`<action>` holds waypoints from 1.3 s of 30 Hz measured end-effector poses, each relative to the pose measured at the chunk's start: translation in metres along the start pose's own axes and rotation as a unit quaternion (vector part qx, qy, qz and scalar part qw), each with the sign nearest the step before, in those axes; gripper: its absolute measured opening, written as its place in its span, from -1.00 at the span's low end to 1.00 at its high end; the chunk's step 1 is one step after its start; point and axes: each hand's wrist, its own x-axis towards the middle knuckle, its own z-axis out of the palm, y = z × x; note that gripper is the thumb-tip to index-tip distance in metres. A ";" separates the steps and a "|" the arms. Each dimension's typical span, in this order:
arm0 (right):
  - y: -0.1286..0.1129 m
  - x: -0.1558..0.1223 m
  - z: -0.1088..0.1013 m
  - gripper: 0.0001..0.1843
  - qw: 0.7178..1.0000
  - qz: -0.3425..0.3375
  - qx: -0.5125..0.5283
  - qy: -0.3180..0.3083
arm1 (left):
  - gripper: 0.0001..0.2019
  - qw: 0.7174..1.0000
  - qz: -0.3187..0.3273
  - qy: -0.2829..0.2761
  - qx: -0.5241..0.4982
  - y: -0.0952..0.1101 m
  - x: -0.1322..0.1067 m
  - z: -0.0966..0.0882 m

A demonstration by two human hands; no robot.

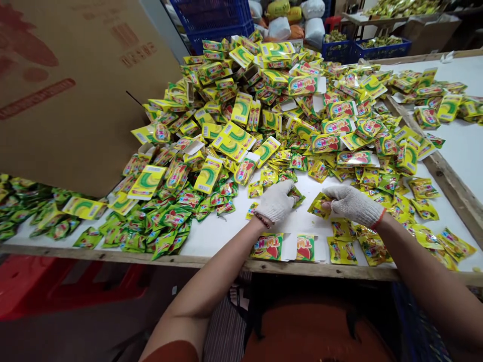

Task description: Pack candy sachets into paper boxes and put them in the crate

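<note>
My left hand (274, 202), in a white knit glove, is closed on a small green candy packet (298, 197) that sticks out past the fingertips. Facing it, my gloved right hand (353, 205) pinches a yellow candy packet (319, 206) between thumb and fingers. Just below the hands, two small printed cartons (268, 246) lie by the table's front edge, their white end flaps pointing right. Loose yellow packets (342, 250) spread under and around my right wrist. Green packets (166, 229) are heaped to the left of my left arm.
A tall pile of yellow-green cartons (230, 141) covers the back of the white table. A large cardboard box (83, 100) stands at the left. A wooden strip (445, 176) edges the right side. Blue crates (215, 20) and filled sacks (279, 27) are behind.
</note>
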 end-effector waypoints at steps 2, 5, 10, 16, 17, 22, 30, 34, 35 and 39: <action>-0.004 -0.001 0.000 -0.73 1.000 -0.019 0.013 0.000 | -0.89 0.993 -0.008 0.013 -0.116 -0.005 -0.001 -0.001; -0.014 -0.002 0.004 -0.74 0.997 0.002 0.080 0.016 | -0.79 0.961 -0.031 0.036 -0.273 -0.005 -0.006 -0.001; -0.022 0.003 0.018 -0.70 0.974 0.034 0.201 0.098 | -0.65 0.811 -0.106 0.025 -0.574 0.006 -0.014 0.005; -0.017 0.008 0.023 -0.69 0.981 -0.013 0.091 0.168 | -0.62 0.722 -0.131 -0.048 -0.678 0.009 -0.020 0.007; -0.016 0.008 0.022 -0.69 0.982 -0.015 0.081 0.170 | -0.62 0.722 -0.131 -0.057 -0.677 0.008 -0.020 0.007; -0.020 0.006 0.018 -0.67 0.973 0.019 0.141 0.179 | -0.71 0.717 -0.155 -0.022 -0.679 0.009 -0.016 0.009; -0.016 0.013 0.033 -0.57 0.948 0.028 0.165 0.269 | -0.66 0.646 -0.147 -0.064 -0.746 0.015 -0.020 0.009; -0.014 0.016 0.040 -0.62 0.951 -0.001 0.098 0.294 | -0.64 0.656 -0.135 -0.077 -0.738 0.015 -0.020 0.009; -0.014 0.016 0.041 -0.63 0.950 -0.008 0.085 0.300 | -0.62 0.659 -0.128 -0.072 -0.737 0.015 -0.021 0.009; -0.017 0.017 0.044 -0.65 0.941 -0.010 0.052 0.334 | -0.56 0.663 -0.097 -0.048 -0.741 0.019 -0.024 0.009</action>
